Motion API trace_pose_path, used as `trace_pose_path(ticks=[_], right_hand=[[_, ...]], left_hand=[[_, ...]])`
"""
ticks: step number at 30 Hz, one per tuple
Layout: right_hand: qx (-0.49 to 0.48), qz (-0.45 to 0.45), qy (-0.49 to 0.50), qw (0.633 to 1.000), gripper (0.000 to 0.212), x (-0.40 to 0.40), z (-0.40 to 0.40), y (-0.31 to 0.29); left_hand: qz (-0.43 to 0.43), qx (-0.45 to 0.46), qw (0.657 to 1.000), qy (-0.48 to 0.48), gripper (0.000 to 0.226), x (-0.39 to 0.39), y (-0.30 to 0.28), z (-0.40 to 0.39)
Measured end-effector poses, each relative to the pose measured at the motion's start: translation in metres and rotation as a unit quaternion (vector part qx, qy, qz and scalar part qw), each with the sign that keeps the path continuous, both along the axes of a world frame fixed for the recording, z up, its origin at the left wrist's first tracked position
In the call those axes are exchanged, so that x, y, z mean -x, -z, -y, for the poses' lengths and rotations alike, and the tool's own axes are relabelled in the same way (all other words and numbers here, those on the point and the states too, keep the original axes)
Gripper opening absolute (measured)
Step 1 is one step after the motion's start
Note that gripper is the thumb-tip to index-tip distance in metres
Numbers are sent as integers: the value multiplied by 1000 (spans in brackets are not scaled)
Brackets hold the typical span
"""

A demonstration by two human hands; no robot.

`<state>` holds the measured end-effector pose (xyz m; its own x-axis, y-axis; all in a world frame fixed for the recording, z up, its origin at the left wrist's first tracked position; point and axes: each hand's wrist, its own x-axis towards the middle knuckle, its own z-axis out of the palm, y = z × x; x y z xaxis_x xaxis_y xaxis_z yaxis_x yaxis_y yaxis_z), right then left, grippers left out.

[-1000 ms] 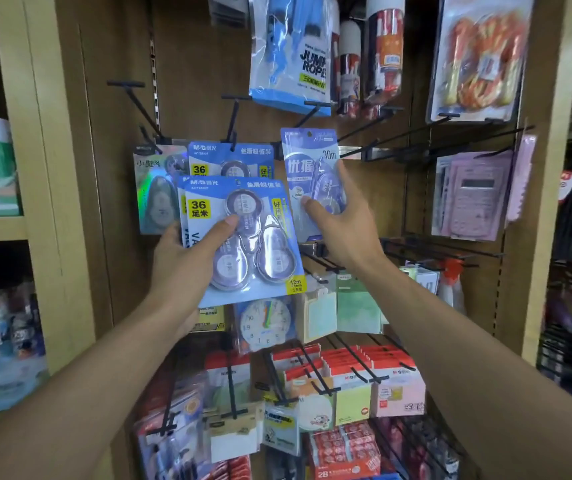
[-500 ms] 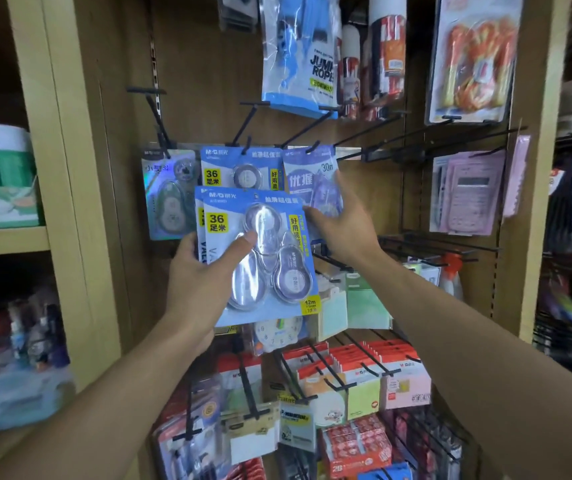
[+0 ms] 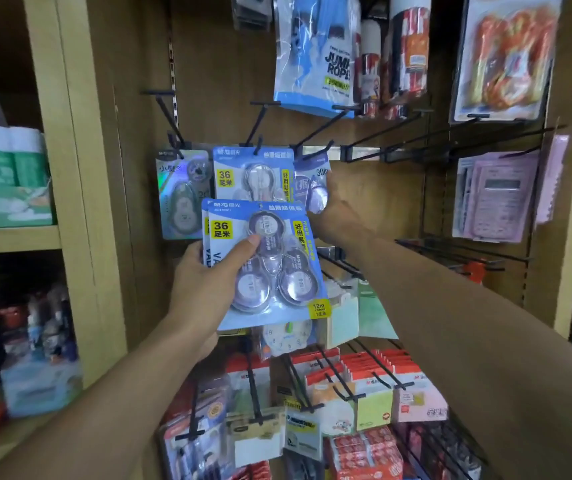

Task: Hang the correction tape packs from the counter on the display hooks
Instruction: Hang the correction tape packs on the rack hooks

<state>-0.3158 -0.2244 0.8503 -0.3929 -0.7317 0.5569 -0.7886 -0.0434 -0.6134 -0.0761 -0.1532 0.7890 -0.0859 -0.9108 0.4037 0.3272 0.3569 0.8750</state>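
My left hand (image 3: 205, 289) grips a small stack of blue three-roll correction tape packs (image 3: 270, 268), thumb across the front blister. An identical blue pack (image 3: 253, 174) hangs on a black hook (image 3: 258, 123) behind it. To the right, my right hand (image 3: 340, 220) holds the lower part of a narrow light-blue 30m correction tape pack (image 3: 312, 181), whose top sits at a hook (image 3: 315, 133). A silvery single-roll pack (image 3: 182, 195) hangs at the left.
Jump rope packs (image 3: 315, 53) and an orange one (image 3: 506, 57) hang above. Bare black hooks (image 3: 451, 140) jut out to the right, calculators (image 3: 496, 195) below them. Sticky notes (image 3: 364, 386) and a toy clock (image 3: 288, 336) fill the lower hooks. Wooden shelves (image 3: 11, 237) stand left.
The narrow 30m pack has gone back along its hook toward the board with my right hand behind it. My left hand with the blue stack sits lower in view.
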Motion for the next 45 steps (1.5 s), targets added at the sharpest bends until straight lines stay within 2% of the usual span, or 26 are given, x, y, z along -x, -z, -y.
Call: trace_pose_path(ticks=[2, 3, 4, 8, 12, 16, 21, 24, 27, 32, 35, 39, 45], right_hand=[[-4, 9, -27, 1000, 116, 8, 15, 2], [-10, 20, -39, 999, 126, 13, 20, 3], [-14, 29, -45, 998, 126, 17, 23, 4], [3, 21, -21, 1000, 118, 8, -16, 4], [32, 12, -1, 999, 100, 15, -37, 3], [134, 59, -107, 983, 73, -3, -78, 11], [143, 164, -237, 947, 50, -36, -134, 38], [157, 156, -271, 937, 57, -50, -157, 56], [148, 136, -299, 933, 83, -67, -170, 74], [157, 75, -265, 948, 103, -83, -161, 91], [165, 100, -265, 945, 103, -90, -160, 93], [167, 129, -289, 934, 89, -92, -154, 93], [183, 201, -290, 918, 85, -87, -140, 96]], left_hand=[[1, -6, 1000, -5, 33, 1, -1, -4], [2, -9, 1000, -7, 33, 1, -2, -5], [4, -10, 1000, -9, 32, 2, -3, -7], [8, -8, 1000, -13, 34, 4, -3, -10], [3, 1, 1000, -15, 41, 5, -1, -13], [-40, 10, 999, -22, 46, 8, 6, -23], [-105, 8, 994, -21, 43, 17, 19, -42], [-130, 14, 990, -45, 38, 18, 23, -47], [-129, 22, 989, -67, 37, 18, 28, -47], [-115, 28, 989, -87, 35, 11, 36, -47], [-122, 24, 988, -88, 51, 5, 39, -48], [-125, 26, 987, -96, 74, -2, 40, -50], [-103, 29, 987, -120, 67, -16, 47, -47]])
